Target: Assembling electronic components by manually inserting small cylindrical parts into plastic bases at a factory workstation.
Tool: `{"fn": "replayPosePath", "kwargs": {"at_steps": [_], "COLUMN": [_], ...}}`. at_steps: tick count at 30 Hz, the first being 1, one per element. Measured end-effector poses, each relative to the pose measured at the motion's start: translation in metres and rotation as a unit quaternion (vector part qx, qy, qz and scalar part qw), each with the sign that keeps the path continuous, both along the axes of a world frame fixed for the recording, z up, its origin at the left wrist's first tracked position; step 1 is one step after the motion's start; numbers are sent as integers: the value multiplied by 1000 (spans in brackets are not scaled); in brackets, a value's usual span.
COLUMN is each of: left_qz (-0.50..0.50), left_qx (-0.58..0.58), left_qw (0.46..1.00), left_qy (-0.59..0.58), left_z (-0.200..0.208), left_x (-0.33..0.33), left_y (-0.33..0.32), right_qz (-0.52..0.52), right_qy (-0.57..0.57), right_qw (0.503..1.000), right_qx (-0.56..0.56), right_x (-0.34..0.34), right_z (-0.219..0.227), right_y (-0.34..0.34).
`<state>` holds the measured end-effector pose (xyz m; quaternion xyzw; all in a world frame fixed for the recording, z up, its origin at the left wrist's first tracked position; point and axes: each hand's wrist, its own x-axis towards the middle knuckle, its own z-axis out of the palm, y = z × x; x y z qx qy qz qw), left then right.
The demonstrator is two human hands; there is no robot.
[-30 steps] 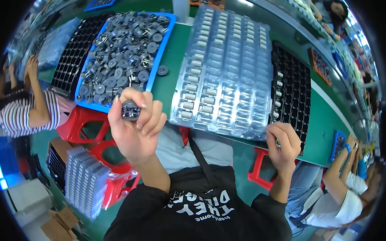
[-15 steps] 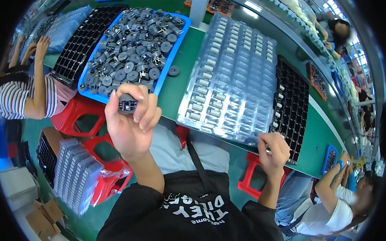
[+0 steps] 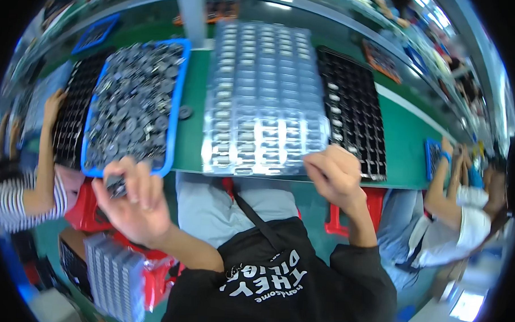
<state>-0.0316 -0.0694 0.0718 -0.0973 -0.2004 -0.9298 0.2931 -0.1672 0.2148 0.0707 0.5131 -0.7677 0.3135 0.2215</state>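
Observation:
My left hand (image 3: 139, 205) is raised just in front of the blue bin (image 3: 181, 96), thumb and fingers pinching a small round grey-and-black component (image 3: 117, 187). The bin is heaped with similar grey round components (image 3: 136, 86), some with metal pins. My right hand (image 3: 337, 172) is closed by the near right corner of a clear plastic blister tray (image 3: 274, 99); whatever its fingers hold is hidden. Silver cylindrical parts (image 3: 226, 87) fill some of the tray's pockets, mostly in its left columns and far rows. Right of it lies a black compartment tray (image 3: 356, 96) with silver parts along its left column.
One loose grey component (image 3: 185, 112) lies on the green table (image 3: 190, 139) between bin and clear tray. Another black tray (image 3: 78, 109) is at left, near a co-worker's arm (image 3: 47, 136). A second co-worker (image 3: 454, 219) sits at right. Stacked clear trays (image 3: 114, 275) stand below left.
The whole view has turned and blurred slightly. My left hand still pinches the component and has lowered toward the bin's near edge. My right hand's fingers have turned, hiding the shiny bit seen before.

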Motion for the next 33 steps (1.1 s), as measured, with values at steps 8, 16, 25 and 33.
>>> {"fn": "replayPosePath", "kwargs": {"at_steps": [8,16,25,33], "left_qz": [-9,-13,-76,-110], "left_qx": [-48,-83,-126,-130], "left_qw": [999,996,989,984], "left_qy": [18,16,-21,-51], "left_z": [-3,9,9,4], "left_x": [-3,-8,-38,-57], "left_y": [-7,12,46,57], "right_qz": [11,-12,-40,-41], "right_qy": [50,31,-5,-14], "right_qw": [998,997,990,983], "right_qx": [-24,-74,-139,-177], "right_x": [16,34,26,4], "right_z": [-11,-19,-35,-34], "right_y": [-3,19,37,38]}}
